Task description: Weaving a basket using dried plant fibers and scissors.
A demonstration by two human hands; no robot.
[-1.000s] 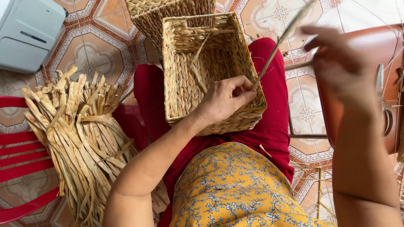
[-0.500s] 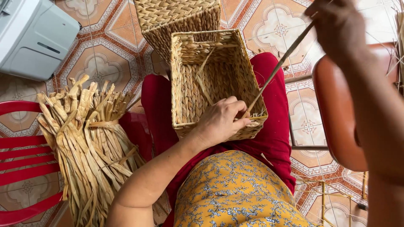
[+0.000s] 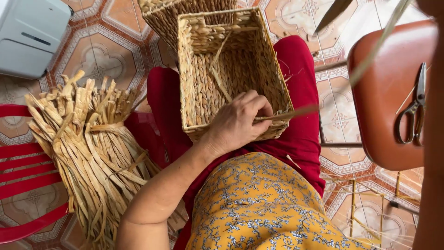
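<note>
The woven basket (image 3: 231,69), a rectangular one of pale plaited fibre, lay across the person's lap on the red trousers, its open mouth turned up toward the camera and its near rim at the middle of the view. A second woven basket (image 3: 185,14) sat just beyond it at the far edge, partly hidden behind the first. To the left, a thick bundle of dried fibre strips (image 3: 92,148) stood tied about its middle, leaning against a red plastic chair (image 3: 23,185) on the patterned tile floor (image 3: 106,60). A grey-white box-shaped appliance (image 3: 32,34) sat in the far left corner. On the right, a brown chair seat (image 3: 384,97) carried a pair of metal scissors (image 3: 411,109) near its right edge.

The left hand (image 3: 238,122) rested on the near rim of the basket, the fingers curled and pressed together, pinching the end of a fibre strand (image 3: 296,111) against the weave. The strand ran from that pinch rightward, then rose steeply toward the far right corner, blurred along its upper length. Only the forearm of the right arm showed along the right edge; the right hand itself was out of view, so its fingers could not be told.
</note>
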